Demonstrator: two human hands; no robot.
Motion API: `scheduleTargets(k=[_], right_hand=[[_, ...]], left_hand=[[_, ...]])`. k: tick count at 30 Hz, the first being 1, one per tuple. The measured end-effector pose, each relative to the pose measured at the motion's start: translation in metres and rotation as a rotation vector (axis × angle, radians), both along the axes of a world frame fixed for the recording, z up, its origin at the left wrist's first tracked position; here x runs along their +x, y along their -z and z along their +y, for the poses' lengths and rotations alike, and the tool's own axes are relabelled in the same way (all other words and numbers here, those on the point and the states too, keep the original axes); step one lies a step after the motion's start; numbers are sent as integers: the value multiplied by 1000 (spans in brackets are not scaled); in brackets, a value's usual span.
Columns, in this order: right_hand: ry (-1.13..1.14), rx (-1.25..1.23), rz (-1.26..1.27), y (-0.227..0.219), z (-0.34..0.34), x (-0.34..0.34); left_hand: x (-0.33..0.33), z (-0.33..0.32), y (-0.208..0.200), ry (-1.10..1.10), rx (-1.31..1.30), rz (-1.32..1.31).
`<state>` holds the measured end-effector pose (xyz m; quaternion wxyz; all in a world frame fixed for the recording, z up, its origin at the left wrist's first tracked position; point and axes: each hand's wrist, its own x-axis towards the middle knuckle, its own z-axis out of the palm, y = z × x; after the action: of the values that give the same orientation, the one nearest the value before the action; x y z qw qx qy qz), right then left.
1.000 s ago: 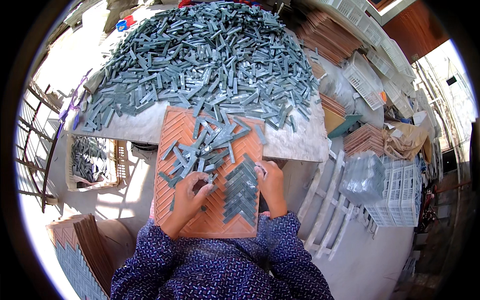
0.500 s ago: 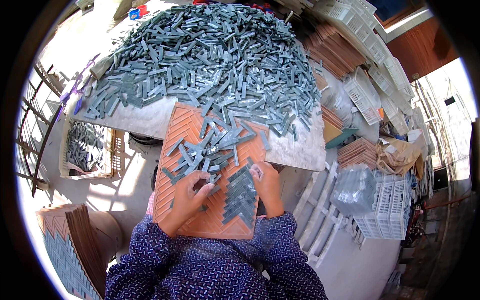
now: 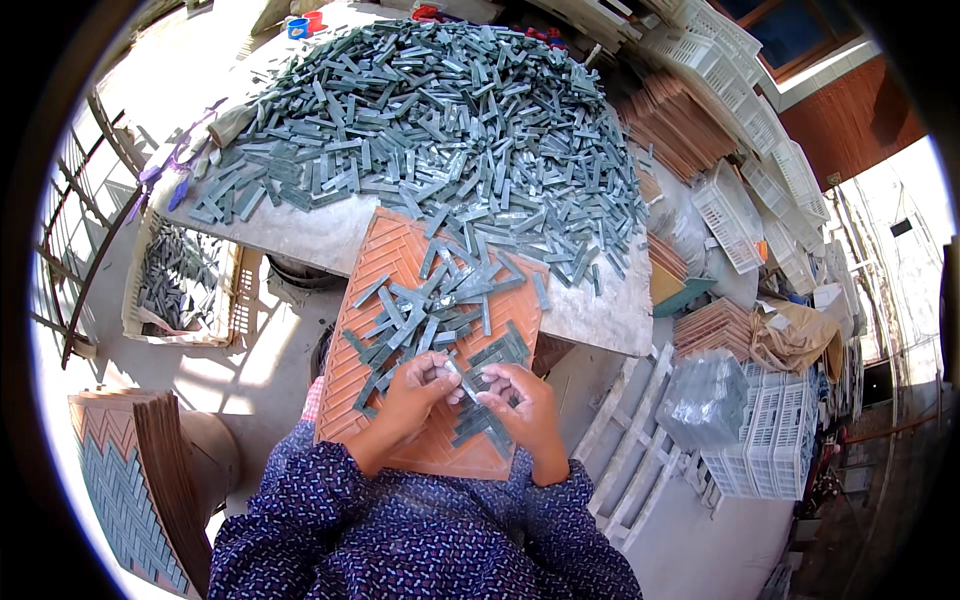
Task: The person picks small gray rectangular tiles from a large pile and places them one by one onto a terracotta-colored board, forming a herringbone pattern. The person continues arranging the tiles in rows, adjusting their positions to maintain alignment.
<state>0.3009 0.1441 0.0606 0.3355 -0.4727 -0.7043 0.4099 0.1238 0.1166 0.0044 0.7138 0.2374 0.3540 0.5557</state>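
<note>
An orange herringbone-grooved tray rests against the table edge and slopes toward me. Over its right part, my left hand pinches a small grey-green stone strip between thumb and fingertips. My right hand meets it from the other side, its fingers closed on the same strip. Beneath the hands, fitted strips form a dark herringbone patch, partly covered by my right hand. Loose stone strips lie heaped across the tray's upper middle.
A large pile of stone strips covers the table. A cream crate of strips stands at left, above a stack of filled trays. White crates, a wrapped bundle and a pale slatted rack are at right.
My hands have come together over the herringbone patch. The left moved right with a strip, and the right came down off the patch's upper edge. The whole view has shifted slightly.
</note>
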Motion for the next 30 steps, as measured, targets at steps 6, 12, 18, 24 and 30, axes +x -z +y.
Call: scheduleTargets(k=[6, 12, 18, 24, 30], right_hand=[[36, 206, -108, 2, -20, -3], [226, -341, 398, 38, -13, 22], [284, -320, 345, 46, 16, 46], [201, -123, 17, 54, 48, 55], [242, -143, -21, 63, 51, 29]], left_hand=[[12, 9, 4, 95, 78, 36], [18, 58, -2, 47, 665, 1079], [30, 85, 10, -78, 1034, 1709], [2, 75, 8, 80, 1088, 1920], [-2, 77, 0, 79, 1047, 1810]])
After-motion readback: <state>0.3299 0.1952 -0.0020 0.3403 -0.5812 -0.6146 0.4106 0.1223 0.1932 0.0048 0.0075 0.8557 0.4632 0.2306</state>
